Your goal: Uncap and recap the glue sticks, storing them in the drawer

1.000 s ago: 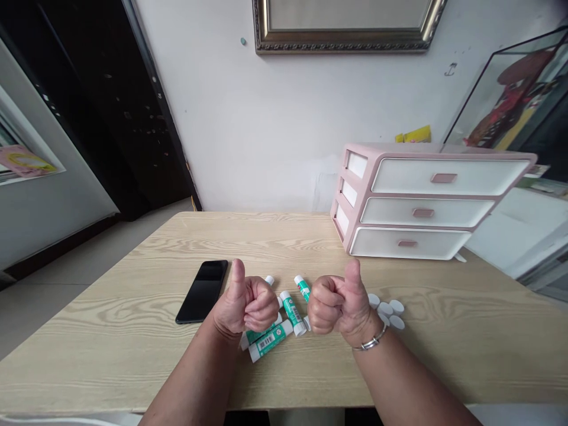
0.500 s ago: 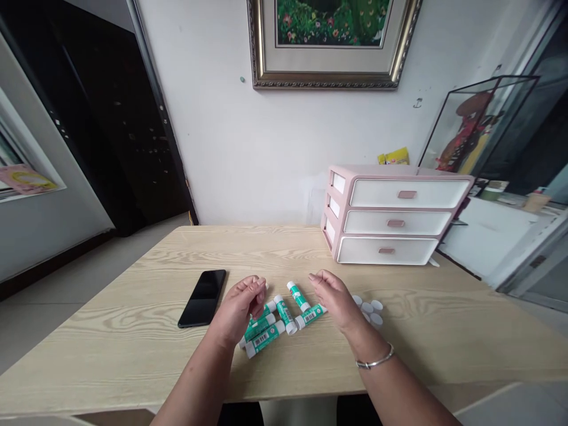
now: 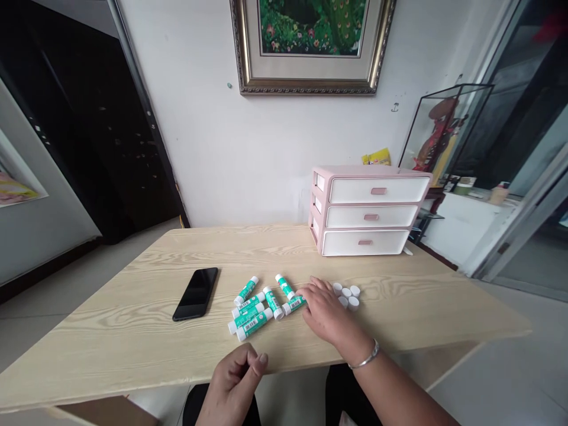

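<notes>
Several green-labelled glue sticks with white caps lie in a loose group on the wooden table (image 3: 110,337). One stick (image 3: 293,305) lies crosswise at the right of the group. My right hand (image 3: 326,313) rests over its right end, which is hidden under my fingers. Whether the hand grips it, I cannot tell. Just past that hand stands a cluster of round white caps (image 3: 346,296). My left hand (image 3: 233,381) hangs low near the table's front edge, fingers loosely curled and holding nothing.
A black smartphone (image 3: 196,294) lies left of the sticks. A pink-and-white three-drawer unit (image 3: 366,213) stands at the back right of the table. A framed painting (image 3: 310,47) hangs on the wall above, and a glass display case (image 3: 444,130) stands further right.
My left hand has drawn back from the sticks to the table's front edge. My right hand has come down onto the crosswise stick. The whole view has shifted, with the table sitting further right and lower.
</notes>
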Action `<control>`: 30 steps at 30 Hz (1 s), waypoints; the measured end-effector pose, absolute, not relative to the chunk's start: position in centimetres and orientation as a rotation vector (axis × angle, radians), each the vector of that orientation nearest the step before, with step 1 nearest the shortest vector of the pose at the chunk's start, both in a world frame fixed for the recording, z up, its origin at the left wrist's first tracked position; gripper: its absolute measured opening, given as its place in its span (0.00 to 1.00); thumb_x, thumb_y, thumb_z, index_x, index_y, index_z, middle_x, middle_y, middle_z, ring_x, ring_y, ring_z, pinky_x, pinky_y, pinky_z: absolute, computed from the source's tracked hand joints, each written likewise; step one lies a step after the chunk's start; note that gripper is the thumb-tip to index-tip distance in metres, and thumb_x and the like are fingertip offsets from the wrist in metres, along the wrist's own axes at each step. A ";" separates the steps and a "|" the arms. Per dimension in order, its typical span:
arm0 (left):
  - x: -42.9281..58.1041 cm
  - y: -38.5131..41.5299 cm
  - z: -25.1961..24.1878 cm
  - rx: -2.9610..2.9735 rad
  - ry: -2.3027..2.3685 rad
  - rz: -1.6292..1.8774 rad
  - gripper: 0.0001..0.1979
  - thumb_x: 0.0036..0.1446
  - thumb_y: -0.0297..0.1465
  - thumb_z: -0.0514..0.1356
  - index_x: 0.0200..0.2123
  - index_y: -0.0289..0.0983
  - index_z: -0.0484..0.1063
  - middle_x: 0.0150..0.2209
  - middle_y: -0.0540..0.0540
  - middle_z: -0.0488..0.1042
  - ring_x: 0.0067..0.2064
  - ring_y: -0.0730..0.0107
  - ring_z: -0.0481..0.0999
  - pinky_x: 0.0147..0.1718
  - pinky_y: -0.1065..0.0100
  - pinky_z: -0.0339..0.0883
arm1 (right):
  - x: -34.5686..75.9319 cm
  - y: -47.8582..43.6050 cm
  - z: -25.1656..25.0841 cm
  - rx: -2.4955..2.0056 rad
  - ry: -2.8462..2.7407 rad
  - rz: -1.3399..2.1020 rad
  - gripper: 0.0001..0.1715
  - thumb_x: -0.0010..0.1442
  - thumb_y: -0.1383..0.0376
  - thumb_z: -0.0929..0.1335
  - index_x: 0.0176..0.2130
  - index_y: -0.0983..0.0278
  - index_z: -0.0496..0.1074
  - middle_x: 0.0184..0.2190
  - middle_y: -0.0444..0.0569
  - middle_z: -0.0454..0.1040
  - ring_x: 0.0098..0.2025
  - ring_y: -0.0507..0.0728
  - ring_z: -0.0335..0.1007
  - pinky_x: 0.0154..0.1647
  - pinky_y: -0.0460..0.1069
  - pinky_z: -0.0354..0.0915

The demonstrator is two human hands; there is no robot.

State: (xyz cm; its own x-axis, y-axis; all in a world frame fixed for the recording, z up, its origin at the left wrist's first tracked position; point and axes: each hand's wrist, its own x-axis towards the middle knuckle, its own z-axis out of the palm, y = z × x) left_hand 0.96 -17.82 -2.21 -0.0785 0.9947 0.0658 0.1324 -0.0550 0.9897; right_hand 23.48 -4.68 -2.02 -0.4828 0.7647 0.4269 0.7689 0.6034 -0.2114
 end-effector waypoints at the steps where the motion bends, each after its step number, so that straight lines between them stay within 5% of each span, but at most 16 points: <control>1: 1.1 -18.1 -2.4 1.334 1.350 1.231 0.27 0.55 0.54 0.64 0.21 0.39 0.62 0.22 0.53 0.57 0.28 0.71 0.55 0.27 0.71 0.51 | 23.6 -4.8 -2.1 -1.203 -2.363 -0.036 0.21 0.58 0.75 0.66 0.50 0.62 0.75 0.49 0.53 0.76 0.66 0.66 0.57 0.69 0.64 0.49; 10: 2.0 -18.7 -4.1 1.748 1.412 1.224 0.20 0.63 0.43 0.61 0.22 0.39 0.66 0.24 0.50 0.67 0.27 0.69 0.66 0.28 0.71 0.60 | 24.8 -7.3 -3.1 -1.105 -2.358 -0.076 0.14 0.59 0.74 0.69 0.46 0.62 0.73 0.46 0.53 0.75 0.62 0.66 0.63 0.66 0.65 0.56; 14: 2.7 -18.2 -4.0 2.146 1.401 1.255 0.04 0.63 0.32 0.60 0.38 0.42 0.75 0.39 0.43 0.76 0.40 0.61 0.77 0.37 0.65 0.71 | 25.0 -10.2 -2.7 -1.029 -2.326 0.046 0.17 0.61 0.74 0.68 0.49 0.60 0.72 0.50 0.53 0.75 0.62 0.64 0.64 0.65 0.64 0.60; 17: 3.5 -17.2 -4.0 2.487 1.407 1.262 0.23 0.60 0.26 0.61 0.58 0.41 0.69 0.56 0.37 0.74 0.58 0.50 0.73 0.54 0.52 0.71 | 24.6 -12.1 -2.0 -0.979 -2.308 0.175 0.20 0.59 0.76 0.69 0.49 0.60 0.73 0.50 0.52 0.76 0.62 0.63 0.65 0.64 0.61 0.63; 20: 4.7 -16.0 -4.1 2.664 1.452 1.197 0.31 0.56 0.21 0.58 0.64 0.39 0.63 0.57 0.36 0.74 0.61 0.48 0.71 0.58 0.46 0.69 | 23.9 -12.8 -1.8 -0.934 -2.279 0.240 0.20 0.59 0.77 0.69 0.49 0.61 0.74 0.47 0.51 0.77 0.61 0.62 0.65 0.64 0.60 0.63; 26: 5.5 -14.3 -4.8 2.541 1.532 0.896 0.29 0.59 0.19 0.54 0.63 0.38 0.66 0.49 0.37 0.80 0.50 0.52 0.80 0.49 0.50 0.75 | 23.8 -12.3 -2.6 -0.914 -2.215 0.275 0.22 0.57 0.77 0.71 0.50 0.60 0.74 0.47 0.48 0.78 0.61 0.61 0.65 0.66 0.60 0.62; 30: 4.9 -13.8 -5.3 2.295 1.480 1.044 0.23 0.64 0.24 0.51 0.61 0.39 0.68 0.52 0.35 0.78 0.53 0.52 0.78 0.51 0.50 0.73 | 25.4 -11.8 -3.5 -1.014 -2.080 0.214 0.26 0.59 0.69 0.72 0.56 0.58 0.71 0.56 0.53 0.73 0.63 0.63 0.64 0.65 0.62 0.63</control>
